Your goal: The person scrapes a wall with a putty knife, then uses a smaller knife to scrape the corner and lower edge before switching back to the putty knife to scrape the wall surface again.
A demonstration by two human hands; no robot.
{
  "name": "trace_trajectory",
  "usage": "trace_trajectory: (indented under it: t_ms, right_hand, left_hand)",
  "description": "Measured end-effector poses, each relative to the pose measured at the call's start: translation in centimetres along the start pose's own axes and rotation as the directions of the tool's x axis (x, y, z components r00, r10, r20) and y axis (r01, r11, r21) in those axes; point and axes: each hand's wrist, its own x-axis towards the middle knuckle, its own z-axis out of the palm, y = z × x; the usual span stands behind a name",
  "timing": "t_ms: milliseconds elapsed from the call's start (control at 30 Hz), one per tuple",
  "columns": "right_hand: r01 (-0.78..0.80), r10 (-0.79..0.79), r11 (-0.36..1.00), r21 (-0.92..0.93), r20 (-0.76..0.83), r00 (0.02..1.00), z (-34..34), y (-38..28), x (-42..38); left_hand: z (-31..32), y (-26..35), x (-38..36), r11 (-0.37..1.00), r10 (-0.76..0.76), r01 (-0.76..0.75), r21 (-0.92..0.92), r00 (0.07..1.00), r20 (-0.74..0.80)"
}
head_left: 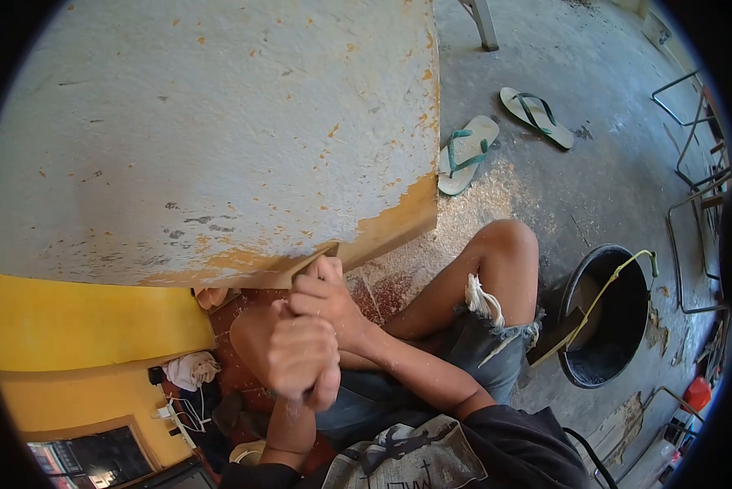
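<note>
Both my hands are closed one behind the other at the lower edge of a large white-painted slab (244,122) with flaking paint. My right hand (325,297) is in front, pressed close to that edge, fingers wrapped around a flat tool (327,251). Only a thin, brownish part of the tool shows beyond the fingers; its kind is hidden. Just behind, my left hand (305,359) is slightly blurred and curled into a grip, with what it holds covered by the fingers. Along the slab's edge, a bare wood-coloured strip (399,216) is exposed.
Pale shavings (480,196) are scattered on the concrete floor near two flip-flops (468,155). A black bucket (606,318) with a yellow-green strap stands beside my bent knee. Metal-framed chairs (692,204) line the right side. A yellow wall (89,326), cables and a cloth (191,371) are at left.
</note>
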Motion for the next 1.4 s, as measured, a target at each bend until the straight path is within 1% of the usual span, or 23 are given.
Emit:
trace_trajectory:
  t_ms: [67,200,300,400,467,500,567,633,700,767,833,900,933,967,1000,1033,1100,1167,1233,1267,1300,1367,1400]
  right_hand:
    - [0.02,-0.02,1.0,0.02,0.008,1.0,-0.8,-0.9,1.0]
    - [0.072,-0.073,0.997,0.038,0.043,0.996,-0.6,-0.8,1.2]
    - [0.065,-0.064,0.998,-0.011,0.076,0.995,-0.7,-1.3,1.0]
    - [0.059,-0.059,0.998,0.007,0.075,0.995,-1.3,-2.8,1.6]
    - [0.059,-0.058,0.998,-0.007,0.082,0.995,-1.0,-1.7,1.3]
    - [0.058,-0.056,0.998,-0.016,0.089,0.994,-0.8,-1.4,1.5]
    - [0.056,-0.054,0.998,-0.026,0.082,0.995,-0.4,-1.2,1.7]
    - [0.032,-0.03,0.999,-0.031,0.074,0.997,-0.3,-1.9,1.5]
    - [0.042,-0.041,0.999,0.0,0.072,0.997,-0.6,-2.5,1.5]
    - [-0.023,0.025,1.0,-0.019,0.087,0.996,-0.4,-1.0,1.0]
    - [-0.077,0.079,0.997,-0.028,0.1,0.992,0.1,-0.3,0.5]
    - [-0.086,0.091,0.995,-0.049,0.118,0.989,0.2,0.0,-0.1]
    - [-0.014,0.016,0.999,-0.03,0.072,0.997,0.0,-0.5,0.3]
    - [-0.024,0.027,0.999,-0.032,0.077,0.997,0.1,-0.8,0.4]
    - [-0.013,0.014,1.0,-0.019,0.08,0.997,0.2,-1.0,0.6]
    - [0.003,-0.002,1.0,-0.003,0.081,0.997,0.3,-1.1,0.8]
    - [-0.052,0.05,0.999,0.017,0.095,0.994,0.2,-0.9,0.7]
    - [-0.114,0.113,0.993,0.013,0.096,0.989,0.1,-0.6,0.7]
    - [0.027,-0.027,1.0,-0.002,0.07,0.997,-0.3,-1.9,1.2]
    - [0.026,-0.027,1.0,0.004,0.081,0.996,-0.6,-2.2,1.5]
    - [0.026,-0.026,1.0,0.009,0.083,0.996,-0.4,-1.8,1.2]
    - [-0.104,0.105,0.995,-0.007,0.075,0.992,0.2,-0.6,0.7]
    - [-0.101,0.102,0.995,-0.006,0.07,0.992,0.2,-0.7,0.8]
  left_hand:
    - [-0.2,1.3,1.1,0.997,0.078,-0.077,-0.015,0.995,0.065]
    - [-1.1,0.8,0.6,0.994,0.091,-0.086,-0.066,0.994,0.065]
    - [-0.9,1.2,0.3,0.996,0.062,-0.062,-0.056,0.998,-0.002]
    - [-0.3,1.8,0.9,0.992,0.116,-0.117,-0.053,0.993,-0.018]
    - [-0.1,2.2,0.6,0.994,0.035,-0.026,0.104,0.995,-0.089]
    - [-0.6,2.0,0.6,0.994,0.038,-0.028,0.109,0.996,-0.087]
    - [-1.8,0.9,0.5,0.992,0.051,-0.054,-0.115,0.998,-0.025]
    - [-1.5,1.2,0.8,0.993,0.038,-0.041,-0.109,0.999,-0.03]
    - [-1.2,1.9,1.5,0.984,0.129,-0.128,-0.121,0.992,-0.003]
    - [-1.3,0.7,0.6,0.987,0.119,-0.122,-0.104,0.992,-0.042]
    - [-1.5,-1.0,0.7,0.993,-0.114,0.11,-0.045,0.989,-0.091]
    - [-1.0,-1.0,0.8,0.993,-0.071,0.063,-0.102,0.994,-0.078]
    - [-0.7,0.0,1.2,0.996,0.003,-0.008,-0.089,0.999,-0.051]
    - [-0.6,0.8,1.3,0.994,0.077,-0.079,-0.073,0.997,-0.027]
    - [-0.9,1.1,1.2,0.994,0.086,-0.086,-0.071,0.996,-0.002]
    - [-1.3,0.8,1.1,0.994,0.088,-0.088,-0.065,0.996,-0.006]
    - [-1.7,-0.2,0.7,0.993,-0.099,0.095,-0.069,0.994,-0.051]
    - [-1.4,-0.2,0.4,0.994,-0.082,0.078,-0.071,0.995,-0.056]
    - [-1.2,1.1,0.8,0.986,0.13,-0.13,-0.101,0.991,-0.004]
    - [-1.3,1.1,1.1,0.986,0.135,-0.132,-0.107,0.991,0.021]
    - [-1.4,0.9,1.0,0.986,0.133,-0.13,-0.102,0.991,0.021]
    - [-1.6,-0.2,0.5,0.993,-0.065,0.063,-0.098,0.998,-0.024]
    - [-1.7,-0.3,0.8,0.991,-0.074,0.072,-0.113,0.997,-0.007]
